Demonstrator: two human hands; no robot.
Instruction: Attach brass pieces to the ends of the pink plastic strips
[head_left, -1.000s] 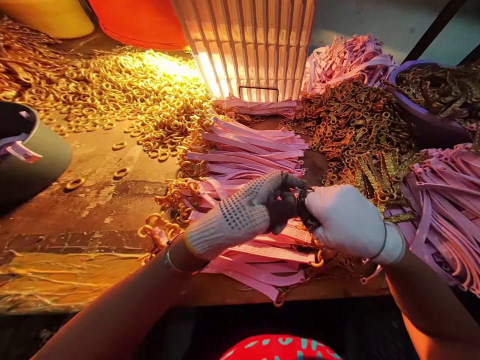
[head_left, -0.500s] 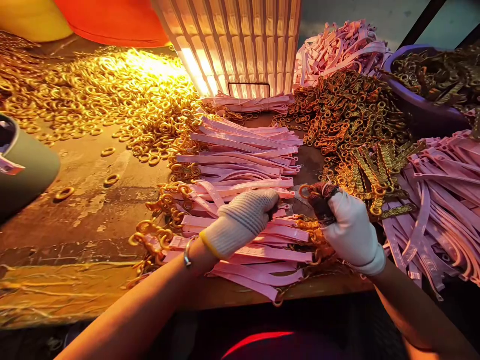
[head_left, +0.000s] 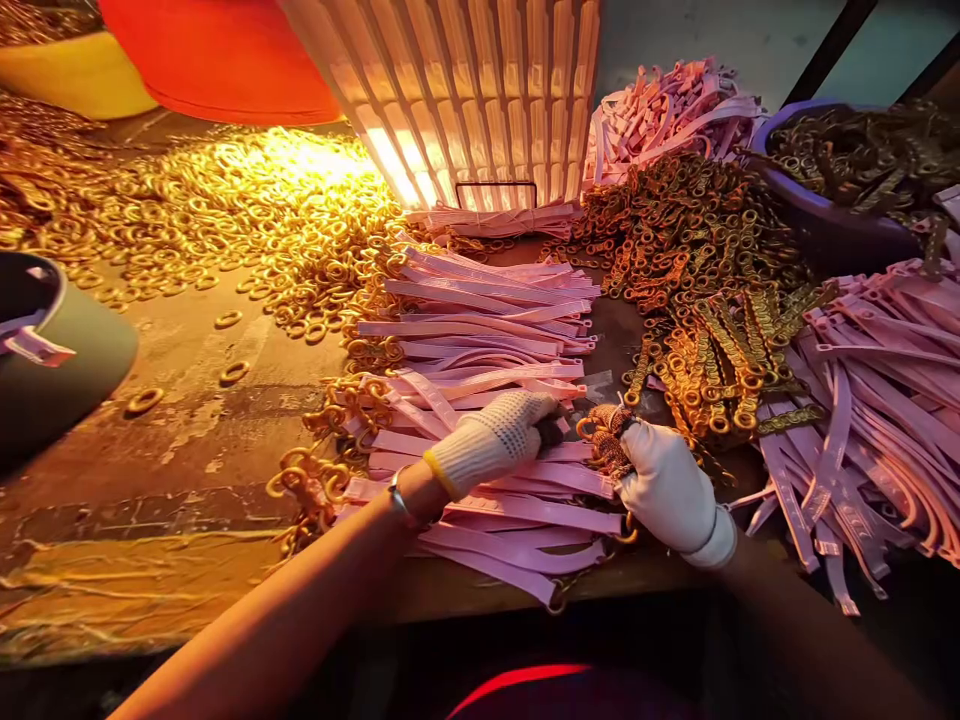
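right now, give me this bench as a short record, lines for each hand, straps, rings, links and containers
left hand: gloved, over the pink straps; its hold is hidden
right hand: gloved, a gold ring at its dark fingertips; grip unclear
straps: rowed mid-bench, more at right
loose rings: heaped at back left, a few lying apart
links: brassy heap right of the row
containers: grey bucket left, purple tub back right

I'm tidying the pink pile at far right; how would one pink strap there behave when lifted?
A pink strap would probably flop, since several there curve. It should be light, looking thin and narrow. It may drag neighbours along, as the straps overlap.
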